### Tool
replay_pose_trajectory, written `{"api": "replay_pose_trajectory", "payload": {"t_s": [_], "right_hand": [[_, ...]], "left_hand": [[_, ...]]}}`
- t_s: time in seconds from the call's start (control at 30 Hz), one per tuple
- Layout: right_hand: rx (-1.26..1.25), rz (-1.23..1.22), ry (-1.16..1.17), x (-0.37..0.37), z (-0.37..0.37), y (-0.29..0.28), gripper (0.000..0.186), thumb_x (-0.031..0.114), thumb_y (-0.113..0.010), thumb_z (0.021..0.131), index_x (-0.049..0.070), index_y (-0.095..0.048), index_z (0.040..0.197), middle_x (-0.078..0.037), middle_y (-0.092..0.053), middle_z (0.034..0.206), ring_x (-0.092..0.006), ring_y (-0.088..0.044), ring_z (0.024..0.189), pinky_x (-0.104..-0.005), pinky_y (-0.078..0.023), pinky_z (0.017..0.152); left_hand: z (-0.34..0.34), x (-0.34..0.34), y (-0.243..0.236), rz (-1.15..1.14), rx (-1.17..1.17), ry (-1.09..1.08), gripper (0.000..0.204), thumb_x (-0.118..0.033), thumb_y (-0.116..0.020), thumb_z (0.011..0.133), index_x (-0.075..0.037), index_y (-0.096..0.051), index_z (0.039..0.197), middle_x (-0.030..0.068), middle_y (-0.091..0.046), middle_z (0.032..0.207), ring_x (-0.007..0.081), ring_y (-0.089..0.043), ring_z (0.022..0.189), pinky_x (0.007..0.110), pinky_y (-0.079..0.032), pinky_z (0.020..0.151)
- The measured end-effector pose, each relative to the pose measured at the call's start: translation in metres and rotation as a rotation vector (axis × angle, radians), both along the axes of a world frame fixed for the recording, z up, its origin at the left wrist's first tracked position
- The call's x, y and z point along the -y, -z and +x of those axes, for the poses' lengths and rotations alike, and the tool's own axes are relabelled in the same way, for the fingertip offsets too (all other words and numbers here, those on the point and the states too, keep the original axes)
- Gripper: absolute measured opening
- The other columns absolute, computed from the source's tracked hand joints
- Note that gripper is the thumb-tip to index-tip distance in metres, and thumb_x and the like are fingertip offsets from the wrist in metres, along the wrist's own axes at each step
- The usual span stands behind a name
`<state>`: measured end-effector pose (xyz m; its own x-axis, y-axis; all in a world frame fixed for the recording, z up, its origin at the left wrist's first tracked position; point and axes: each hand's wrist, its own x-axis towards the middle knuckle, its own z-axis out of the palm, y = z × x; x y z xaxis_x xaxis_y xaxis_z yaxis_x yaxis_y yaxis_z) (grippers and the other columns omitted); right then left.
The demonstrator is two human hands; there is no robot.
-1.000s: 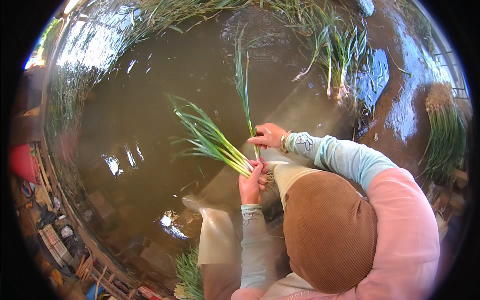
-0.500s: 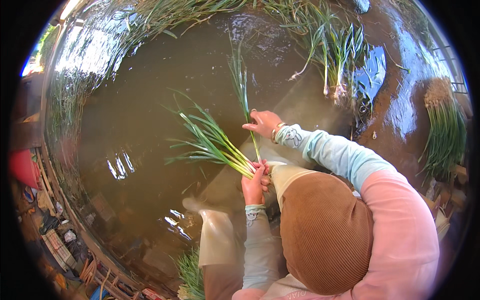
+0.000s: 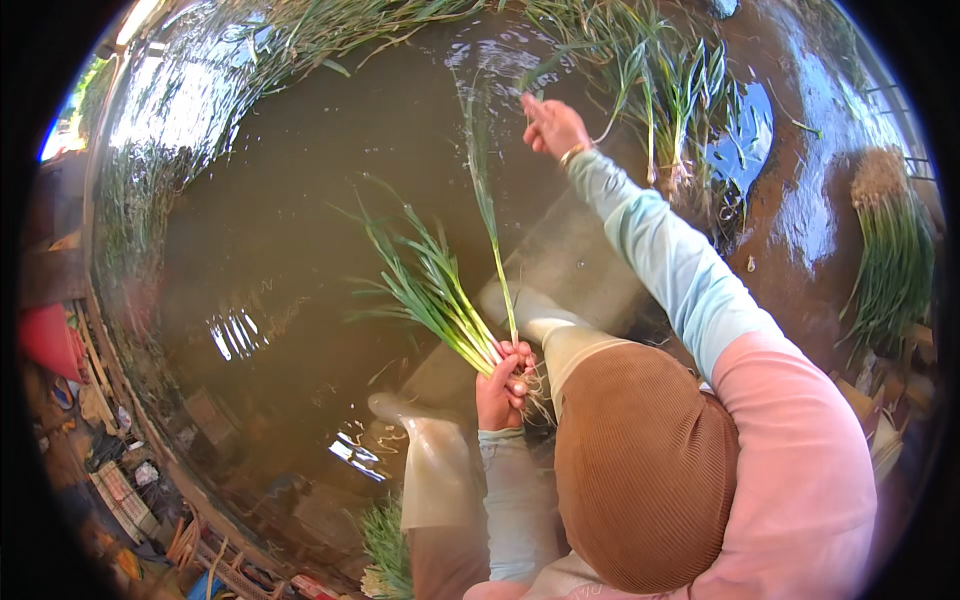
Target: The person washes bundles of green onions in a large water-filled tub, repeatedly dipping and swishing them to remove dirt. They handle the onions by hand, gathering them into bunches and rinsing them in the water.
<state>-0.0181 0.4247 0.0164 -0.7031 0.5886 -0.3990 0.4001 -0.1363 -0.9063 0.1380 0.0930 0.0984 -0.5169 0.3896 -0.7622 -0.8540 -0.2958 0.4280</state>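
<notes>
My left hand [image 3: 504, 388] is closed around the root ends of a small bunch of spring onions [image 3: 440, 305], whose green leaves fan out to the upper left over muddy water. One longer stalk [image 3: 490, 222] stands apart from the bunch, rising from the same grip, its upper leaves blurred. Thin pale roots [image 3: 540, 395] hang beside my fingers. Stretched out ahead, my right hand [image 3: 555, 127] has its fingers apart. A blurred green strip [image 3: 545, 68] is just beyond its fingertips; whether they touch, I cannot tell.
A heap of spring onions [image 3: 680, 110] lies at the far right, and a bundle of them [image 3: 890, 240] rests at the right edge. Loose leaves [image 3: 300, 45] float along the far side. My brown corduroy knee [image 3: 650, 470] is near my left hand. Clutter [image 3: 125, 500] lines the left bank.
My right hand has left the long stalk and swung forward, away from me. My left hand keeps the bunch, slightly lower, and the roots show more.
</notes>
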Motion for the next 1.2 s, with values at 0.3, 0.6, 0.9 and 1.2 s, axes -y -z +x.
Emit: {"api": "replay_pose_trajectory", "payload": {"t_s": [0.3, 0.6, 0.9, 1.2], "right_hand": [[0.157, 0.125, -0.661, 0.048, -0.036, 0.029, 0.047, 0.046, -0.067, 0.082, 0.000, -0.064, 0.090, -0.008, -0.068, 0.074, -0.0128, -0.063, 0.057, -0.0275, -0.051, 0.051], [0.013, 0.917, -0.781, 0.094, -0.015, 0.041, 0.033, 0.037, -0.061, 0.083, 0.005, -0.058, 0.087, -0.011, -0.063, 0.072, -0.0321, -0.063, 0.069, -0.0447, -0.048, 0.062], [0.028, -0.106, -0.051, -0.044, -0.040, 0.022, 0.050, 0.047, -0.049, 0.093, -0.001, -0.064, 0.089, -0.007, -0.068, 0.075, -0.0100, -0.052, 0.053, -0.0238, -0.043, 0.050], [-0.236, -0.838, 0.116, 0.041, -0.030, 0.055, 0.025, 0.023, -0.062, 0.091, -0.001, -0.061, 0.096, -0.014, -0.067, 0.096, -0.0069, -0.049, 0.055, -0.0170, -0.043, 0.042]], "left_hand": [[0.003, 0.018, 0.012, -0.024, -0.033, 0.070, 0.011, -0.003, -0.054, 0.085, -0.003, -0.051, 0.096, 0.0129, -0.057, 0.094, 0.0156, -0.054, 0.076, 0.016, -0.039, 0.049], [-0.005, 0.017, -0.001, 0.006, -0.021, 0.041, 0.012, -0.005, -0.056, 0.085, -0.006, -0.049, 0.095, 0.0110, -0.056, 0.093, 0.0106, -0.049, 0.066, 0.014, -0.032, 0.039], [0.018, 0.057, 0.006, 0.275, 0.003, -0.158, 0.020, -0.002, -0.057, 0.080, -0.006, -0.044, 0.096, 0.0055, -0.045, 0.081, 0.0163, -0.045, 0.072, 0.023, -0.039, 0.055], [0.037, 0.083, 0.033, 0.243, 0.031, -0.118, 0.026, -0.001, -0.058, 0.078, -0.006, -0.045, 0.099, 0.0042, -0.047, 0.083, 0.0173, -0.048, 0.074, 0.025, -0.041, 0.053]]}}
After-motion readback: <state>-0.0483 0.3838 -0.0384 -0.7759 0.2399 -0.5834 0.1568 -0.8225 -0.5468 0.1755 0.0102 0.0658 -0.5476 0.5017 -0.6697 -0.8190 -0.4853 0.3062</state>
